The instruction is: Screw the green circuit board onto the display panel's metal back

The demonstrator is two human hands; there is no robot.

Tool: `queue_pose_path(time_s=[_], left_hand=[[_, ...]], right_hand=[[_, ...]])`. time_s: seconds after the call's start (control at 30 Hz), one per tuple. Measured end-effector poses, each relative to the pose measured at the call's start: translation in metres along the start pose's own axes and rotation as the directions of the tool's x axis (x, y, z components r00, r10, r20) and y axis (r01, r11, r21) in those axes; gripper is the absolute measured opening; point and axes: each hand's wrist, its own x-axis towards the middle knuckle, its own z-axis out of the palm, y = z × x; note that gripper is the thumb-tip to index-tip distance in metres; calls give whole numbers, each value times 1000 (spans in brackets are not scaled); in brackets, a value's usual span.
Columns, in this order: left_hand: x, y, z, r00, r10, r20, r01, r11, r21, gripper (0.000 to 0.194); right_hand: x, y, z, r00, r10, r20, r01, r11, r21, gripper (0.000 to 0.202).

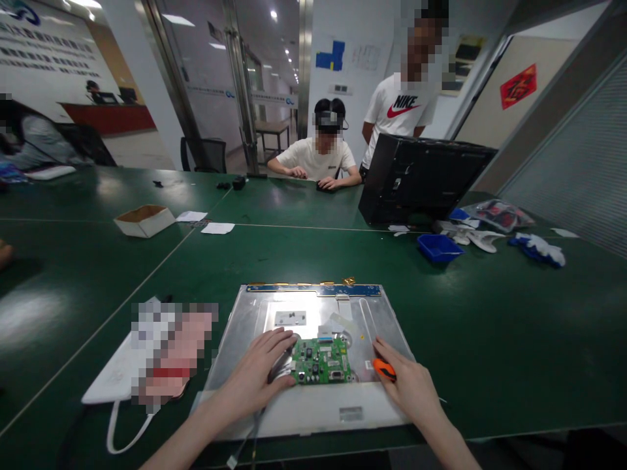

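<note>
The circuit board (321, 360) sits on the metal back of a screen panel (235, 349), which lies flat on the counter (490, 352). The left hand (267, 365) rests at the board's left edge, fingers stretched out and close together, thumb spread, with no grip to be seen. The right hand (409, 382) has its fingers folded around an orange tool (385, 369), just right of the board.

Should that tool slip inward, it might scratch the board or snag the flat ribbon (324, 331) at its top edge. Pressing hard with the left hand could flex the board, and a sleeve or wrist catching the loose cables (251, 434) might tug at whatever they join.

The tool's working end is hidden (so its kind stays a guess), as is whatever lies under the left palm. The cables' upper run disappears beneath the left wrist, and the things beside the panel at left are partly blurred out.
</note>
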Motion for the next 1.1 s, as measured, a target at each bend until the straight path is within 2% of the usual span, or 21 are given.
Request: queue_pose_path(time_s=[0.33, 0.9, 1.1], left_hand=[[10, -1, -7, 999, 21, 28, -20, 999, -25, 58], [16, 1, -5, 999, 28, -16, -28, 999, -15, 53], [16, -1, -4, 1000, 29, -12, -30, 999, -36, 54]], right_hand=[[11, 4, 0, 1000, 2, -29, -2, 1000, 1, 46], [20, 18, 5, 998, -45, -36, 44, 999, -15, 48], [23, 15, -6, 999, -29, -40, 32, 997, 73, 48]])
